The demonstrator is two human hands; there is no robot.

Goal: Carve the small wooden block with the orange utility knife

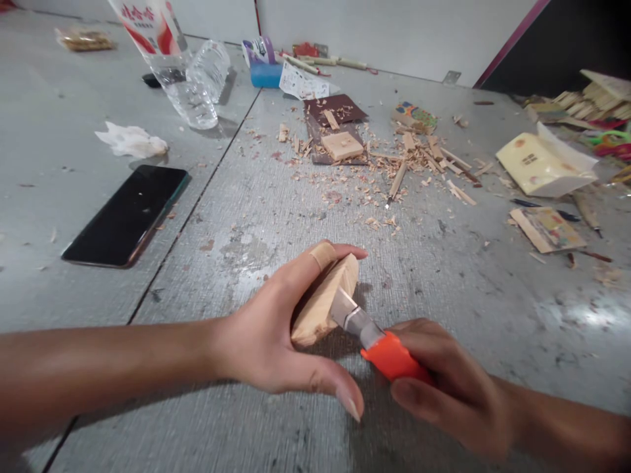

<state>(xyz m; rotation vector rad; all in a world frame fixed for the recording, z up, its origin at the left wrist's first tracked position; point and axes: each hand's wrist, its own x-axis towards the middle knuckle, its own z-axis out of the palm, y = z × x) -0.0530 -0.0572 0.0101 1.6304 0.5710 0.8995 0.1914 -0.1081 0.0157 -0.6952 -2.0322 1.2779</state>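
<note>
My left hand [263, 335] props up a small pale wooden block [318, 309], its fingers behind the block and its thumb stretched out in front, off the wood. A bandage strip [323, 255] wraps one finger. In my right hand [463, 387] is a utility knife [394, 358] with an orange handle, fingers closed round it. The knife's blade lies against the block's near right face. My left thumb tip sits just below and left of the handle.
Wood shavings [424, 157] and another wooden block [342, 146] lie beyond my hands, beside a carving tool [397, 180]. On the left are a phone [128, 213], a crumpled tissue [132, 140] and a plastic bottle [172, 66]. A yellow tissue pack [537, 161] stands right.
</note>
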